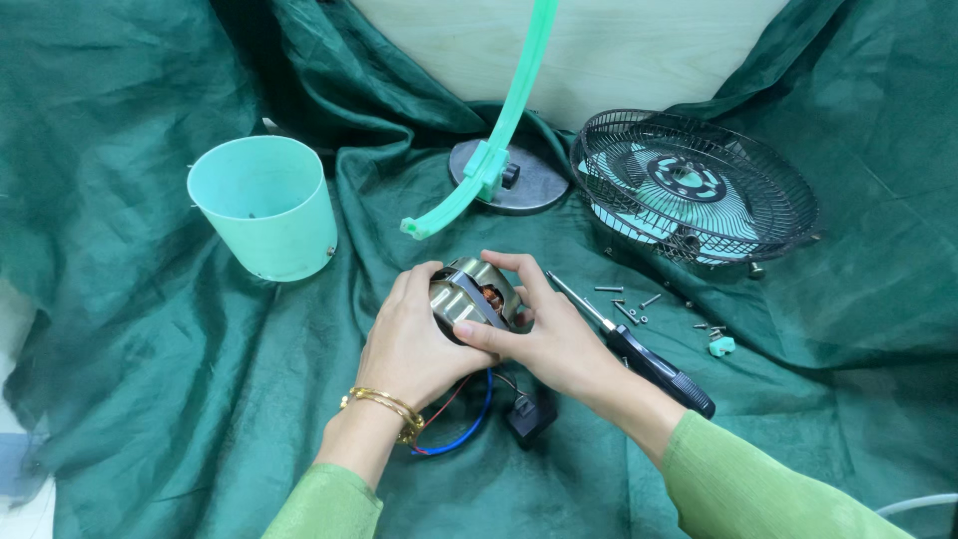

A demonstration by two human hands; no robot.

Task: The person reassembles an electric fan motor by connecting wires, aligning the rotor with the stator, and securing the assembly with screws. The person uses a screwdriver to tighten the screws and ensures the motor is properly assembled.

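Both hands hold a small electric fan motor [475,292] with a brass-coloured metal shell and copper windings, just above the green cloth. My left hand [411,344] cups its left side and wears a gold bangle. My right hand [547,339] grips its right side, thumb across the front. Red and blue wires [467,431] trail from the motor down to a small black part [529,414] on the cloth between my wrists.
A black-handled screwdriver [639,351] lies right of my right hand, with several loose screws [629,304] and a small mint cap [720,345] beyond. A black fan grille with blades [699,185] lies at back right, a mint housing cup [267,205] at left, a mint stand on a round base [499,165] behind.
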